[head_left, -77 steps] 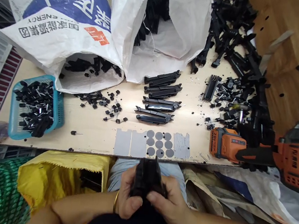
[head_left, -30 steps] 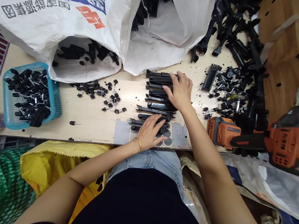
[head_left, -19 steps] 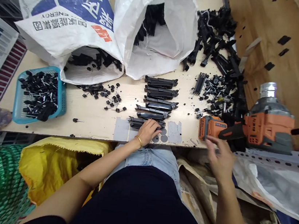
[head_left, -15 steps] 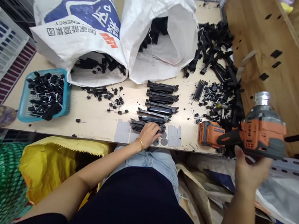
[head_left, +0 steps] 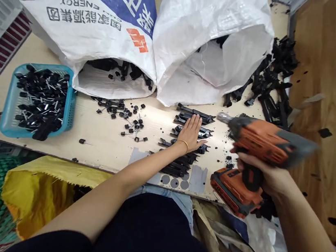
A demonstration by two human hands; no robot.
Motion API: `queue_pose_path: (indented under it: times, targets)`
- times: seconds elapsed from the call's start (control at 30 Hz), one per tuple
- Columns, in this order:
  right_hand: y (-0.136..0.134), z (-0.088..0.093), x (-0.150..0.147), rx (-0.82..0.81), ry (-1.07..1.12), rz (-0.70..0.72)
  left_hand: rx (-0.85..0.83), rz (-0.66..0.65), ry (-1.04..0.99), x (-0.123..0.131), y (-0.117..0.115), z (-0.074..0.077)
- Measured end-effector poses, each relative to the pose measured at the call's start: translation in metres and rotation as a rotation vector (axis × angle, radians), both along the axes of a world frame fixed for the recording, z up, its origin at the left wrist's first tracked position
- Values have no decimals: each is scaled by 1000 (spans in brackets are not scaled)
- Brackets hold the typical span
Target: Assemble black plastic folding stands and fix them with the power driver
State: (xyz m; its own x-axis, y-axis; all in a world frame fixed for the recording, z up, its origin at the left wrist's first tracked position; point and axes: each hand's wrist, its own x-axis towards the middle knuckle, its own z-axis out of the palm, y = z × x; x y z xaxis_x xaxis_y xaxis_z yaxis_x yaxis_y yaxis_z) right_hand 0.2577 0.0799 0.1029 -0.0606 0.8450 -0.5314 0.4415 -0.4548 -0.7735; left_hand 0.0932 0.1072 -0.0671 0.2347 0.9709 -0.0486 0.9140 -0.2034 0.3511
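Note:
My left hand lies flat, fingers stretched out, on a row of long black plastic parts set side by side on the pale workbench. My right hand grips the handle of an orange and grey cordless drill. The drill is lifted off the bench, its bit pointing left toward the far end of the row of parts, just right of my left hand.
Two white woven sacks with black parts inside lie open at the back. A blue basket of small black pieces stands at the left, with loose ones scattered beside it. A heap of black parts lies at the right. A yellow sack sits under the bench edge.
My right hand left the row of parts, reached right, took the drill and brought it over the bench. My left hand slid up the row from the near end.

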Motion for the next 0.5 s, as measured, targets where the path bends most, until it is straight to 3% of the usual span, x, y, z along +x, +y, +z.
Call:
queue_pose_path:
  times: [0.1, 0.17, 0.3, 0.5]
  targets:
    - [48, -14, -45, -231, 27, 160, -3, -2, 5, 1, -4, -2]
    - [71, -28, -68, -278, -20, 241, -30, -19, -15, 1, -5, -1]
    - [102, -42, -91, -160, -74, 433, -87, -44, -31, 0, 0, 0]
    - [131, -38, -104, -79, -96, 674, -80, -40, -22, 0, 1, 2]
